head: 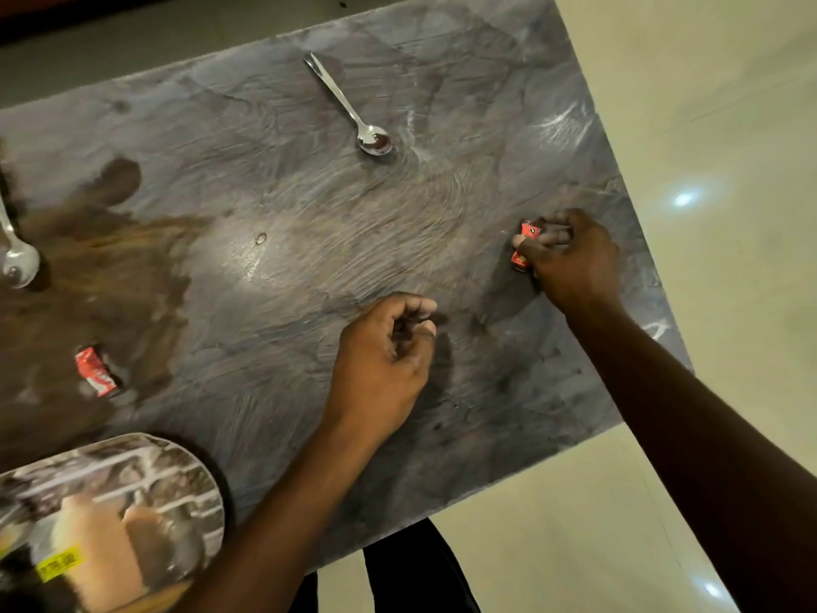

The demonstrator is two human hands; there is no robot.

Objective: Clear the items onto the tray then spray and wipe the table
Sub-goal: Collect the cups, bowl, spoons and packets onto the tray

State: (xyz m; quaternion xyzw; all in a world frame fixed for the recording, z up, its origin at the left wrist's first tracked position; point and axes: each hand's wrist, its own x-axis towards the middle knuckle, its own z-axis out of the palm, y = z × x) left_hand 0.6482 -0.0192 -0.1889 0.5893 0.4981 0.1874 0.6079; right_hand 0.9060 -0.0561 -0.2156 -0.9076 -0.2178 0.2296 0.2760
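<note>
The grey stone table carries two spoons and red packets. My right hand is at the right side of the table, fingers closed on a small red packet that rests on the surface. My left hand hovers mid-table with fingers curled and nothing in it. A steel spoon with dark residue lies at the far middle. A second spoon sits at the left edge in a brown spill. Another red packet lies near the left. A printed tray is at the bottom left.
The brown liquid spreads over the table's left third. Beige tiled floor lies beyond the table's right and near edges. My dark trouser legs show below the near edge.
</note>
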